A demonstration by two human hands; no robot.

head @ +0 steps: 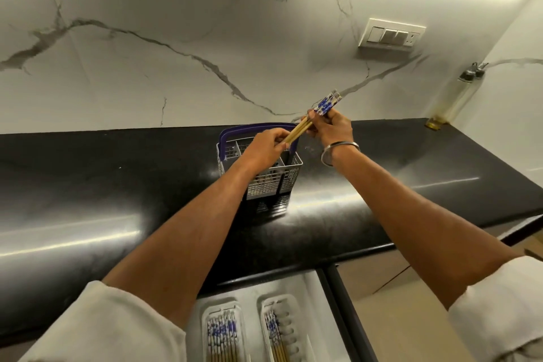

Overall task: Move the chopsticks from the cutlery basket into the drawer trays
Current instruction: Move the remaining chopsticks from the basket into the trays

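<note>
Black counter (88, 200); both hands (264, 147) (332, 126) grip chopsticks (311, 119) above basket (264, 179) rim.

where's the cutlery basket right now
In the head view the cutlery basket stands on the black counter near the middle, directly under the left hand, against the marble wall.

Both arms reach forward, left hand (266, 148) and right hand (332, 128) with fingers pinched closed, nearly meeting.
</note>
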